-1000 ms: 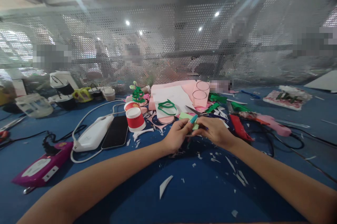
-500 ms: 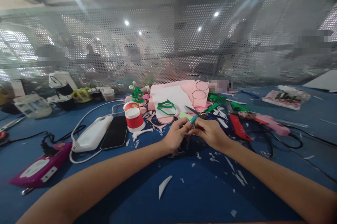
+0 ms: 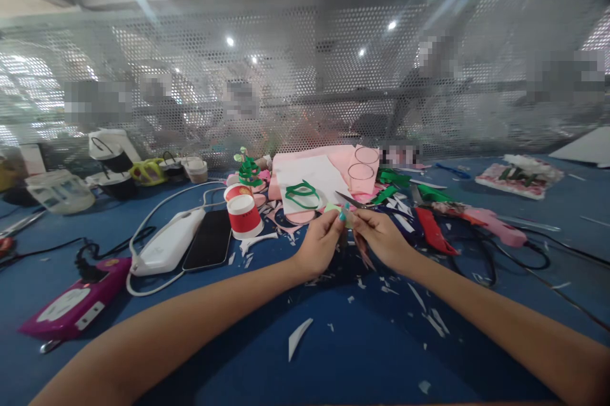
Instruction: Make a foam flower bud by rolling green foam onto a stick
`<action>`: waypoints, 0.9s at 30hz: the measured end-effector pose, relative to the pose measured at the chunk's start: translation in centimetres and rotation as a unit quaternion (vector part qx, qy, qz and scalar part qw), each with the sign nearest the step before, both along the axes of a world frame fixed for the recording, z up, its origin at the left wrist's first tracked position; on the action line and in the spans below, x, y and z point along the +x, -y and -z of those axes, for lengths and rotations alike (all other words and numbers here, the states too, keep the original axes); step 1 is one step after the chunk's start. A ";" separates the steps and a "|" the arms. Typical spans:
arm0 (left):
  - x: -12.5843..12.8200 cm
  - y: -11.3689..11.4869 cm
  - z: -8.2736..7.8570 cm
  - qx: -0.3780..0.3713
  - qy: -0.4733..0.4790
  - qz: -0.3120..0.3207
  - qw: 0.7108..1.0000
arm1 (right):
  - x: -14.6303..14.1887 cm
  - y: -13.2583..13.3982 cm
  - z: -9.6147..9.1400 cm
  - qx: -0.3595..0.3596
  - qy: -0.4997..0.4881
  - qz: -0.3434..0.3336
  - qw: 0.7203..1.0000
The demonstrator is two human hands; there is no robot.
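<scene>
Fingertips of my left hand [image 3: 317, 245] and my right hand [image 3: 381, 237] meet at the middle of the table. Between them they pinch a small pale green piece of paper [image 3: 350, 220], mostly covered by the fingers. Teal shows on the nails at the left fingertips. Just beyond the hands lie scissors [image 3: 350, 200], blades pointing up and left, their handles hidden behind my right hand. A looped green paper strip [image 3: 305, 195] rests on a white sheet [image 3: 305, 168], which lies over pink paper [image 3: 365, 158] with circles drawn on it.
Left stand a red-and-white paper cup [image 3: 244, 216], a phone [image 3: 208, 241], a white power bank [image 3: 168, 247] and a purple power strip [image 3: 74, 304]. Right lie a red strip [image 3: 433, 231], a pink glue gun [image 3: 495, 225] and cables. White scraps [image 3: 299, 338] litter the blue table; a perforated screen stands behind.
My fingers have shifted slightly around the pale green paper, and the right fingers have turned more downward. Both arms stay nearly in place.
</scene>
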State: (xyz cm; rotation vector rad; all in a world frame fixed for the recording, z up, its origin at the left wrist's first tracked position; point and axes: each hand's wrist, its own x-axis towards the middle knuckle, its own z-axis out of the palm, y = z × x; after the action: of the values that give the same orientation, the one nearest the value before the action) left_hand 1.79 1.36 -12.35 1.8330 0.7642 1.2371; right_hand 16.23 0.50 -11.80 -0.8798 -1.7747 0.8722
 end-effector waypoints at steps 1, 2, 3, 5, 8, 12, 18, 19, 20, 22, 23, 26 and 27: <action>0.0 0.0 0.0 -0.005 -0.002 0.004 1.000 | -0.1 0.0 0.0 -0.006 -0.006 0.002 1.000; 0.0 0.0 0.1 -0.011 -0.002 0.005 1.000 | -0.1 0.1 0.0 -0.013 -0.013 0.004 1.000; 0.0 0.0 0.1 -0.016 -0.001 0.005 1.000 | -0.2 0.1 0.1 -0.023 -0.023 0.003 0.999; 0.0 0.1 0.0 -0.025 0.005 0.008 1.000 | -0.1 0.2 0.1 -0.038 -0.043 -0.007 0.998; 0.0 0.0 0.0 -0.037 0.022 0.016 0.999 | 0.4 0.2 0.1 -0.014 -0.015 -0.036 0.999; 0.0 -0.1 0.1 -0.073 0.052 0.037 0.995 | 0.9 -0.2 0.3 0.028 0.038 -0.060 0.997; 0.1 -0.2 0.1 -0.133 0.086 0.089 0.983 | 1.0 -0.5 0.0 0.045 0.063 -0.065 0.995; 0.2 -0.1 0.0 -0.147 0.091 0.093 0.981 | 1.0 -0.5 -0.1 0.065 0.085 -0.058 0.993; 0.2 0.0 -0.2 -0.161 0.097 0.095 0.977 | 1.1 -0.5 -0.2 0.088 0.108 -0.047 0.989; 0.2 0.2 -0.4 -0.184 0.110 0.099 0.972 | 1.2 -0.6 -0.4 0.133 0.153 -0.028 0.979; 0.3 0.3 -0.5 -0.191 0.115 0.101 0.969 | 1.3 -0.6 -0.4 0.150 0.173 -0.023 0.973; 0.3 0.5 -0.7 -0.197 0.126 0.111 0.966 | 1.5 -0.6 -0.5 0.187 0.215 -0.013 0.958; 0.3 0.5 -0.7 -0.199 0.127 0.114 0.965 | 1.6 -0.6 -0.5 0.202 0.223 -0.006 0.954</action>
State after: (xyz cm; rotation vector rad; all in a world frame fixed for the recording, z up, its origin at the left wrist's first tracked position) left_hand 2.09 0.87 -11.70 1.3621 0.5881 1.0542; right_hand 17.85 1.12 -11.31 -0.8321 -2.2444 0.2999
